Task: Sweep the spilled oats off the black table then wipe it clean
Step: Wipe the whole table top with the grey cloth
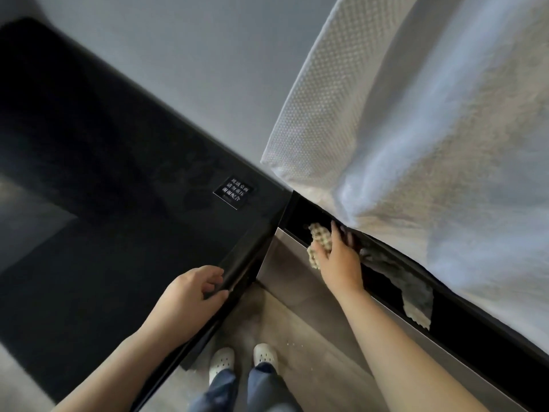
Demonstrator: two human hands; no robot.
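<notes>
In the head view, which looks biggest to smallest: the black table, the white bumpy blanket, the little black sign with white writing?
1. The shiny black table and the white bumpy blanket: both huge, both cut off by the picture's edges, too alike to rank.
2. The little black sign with white writing: smallest by far.

The black bench point(104, 173) is gleaming smooth and glossy, reflecting light. The cloth point(320, 237) is showing a rough waffle weave. The white bedspread point(386, 114) is looking dimpled and soft, the panel point(286, 264) brushed metal, the floor point(312, 337) matt wood grain.
</notes>
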